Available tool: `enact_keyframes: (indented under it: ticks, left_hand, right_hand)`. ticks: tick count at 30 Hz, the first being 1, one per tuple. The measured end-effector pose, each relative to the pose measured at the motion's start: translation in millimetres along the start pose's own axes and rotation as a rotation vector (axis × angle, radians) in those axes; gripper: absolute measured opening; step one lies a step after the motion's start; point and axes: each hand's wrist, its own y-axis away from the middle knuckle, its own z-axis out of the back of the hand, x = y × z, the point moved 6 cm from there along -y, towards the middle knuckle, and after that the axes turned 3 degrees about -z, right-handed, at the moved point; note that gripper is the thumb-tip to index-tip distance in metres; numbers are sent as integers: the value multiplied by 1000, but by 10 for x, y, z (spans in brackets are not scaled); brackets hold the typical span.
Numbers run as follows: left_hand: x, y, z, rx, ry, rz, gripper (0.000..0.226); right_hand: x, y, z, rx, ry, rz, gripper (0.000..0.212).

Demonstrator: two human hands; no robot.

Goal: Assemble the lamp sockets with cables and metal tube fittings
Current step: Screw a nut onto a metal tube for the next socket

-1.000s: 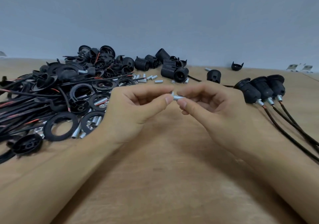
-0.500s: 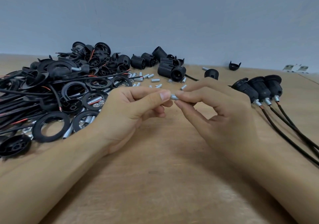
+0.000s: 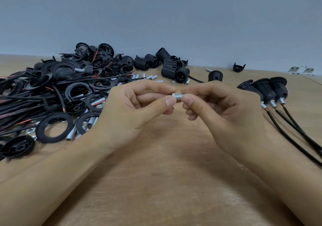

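Above the middle of the wooden table (image 3: 165,182), two hands are holding one little silver metal tube (image 3: 178,97) between them. The left hand (image 3: 132,114) is pinching the tube's left end with its thumb and first finger, where a small nut is sitting on it. The right hand (image 3: 224,114) is pinching the other end with its thumb and finger curled around it. The tube is lying sideways in the air, not touching the table. To the left, a big pile of black rings and cables (image 3: 52,93) is lying on the table, with more silver tubes (image 3: 149,77) near it. Behind the hands, loose black sockets (image 3: 171,68) are resting by the blue wall (image 3: 174,16). To the right, three finished sockets with cables (image 3: 266,91) are lying side by side.
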Motion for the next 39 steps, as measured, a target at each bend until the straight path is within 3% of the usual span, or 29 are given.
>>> enact_keyframes:
  ticks: [8, 15, 22, 27, 34, 39]
  left_hand:
    - [10, -10, -1, 9, 26, 13, 20]
    - [-46, 13, -50, 77, -38, -93, 20]
    - [-77, 4, 29, 61, 106, -168, 34]
    - [-48, 6, -16, 110, -15, -165, 64]
    - [-16, 20, -51, 155, -131, -163, 75]
    - [-88, 12, 38, 92, -33, -203, 63]
  right_hand:
    - [64, -7, 8, 47, 235, 213, 8]
    - [-49, -16, -35, 85, -61, -87, 7]
    - [-171, -42, -55, 4, -132, -257, 18]
    - [-213, -51, -50, -11, -146, -290, 17]
    - [-208, -56, -39, -19, -136, -284, 17]
    - [-205, -58, -41, -8, -132, -288, 19]
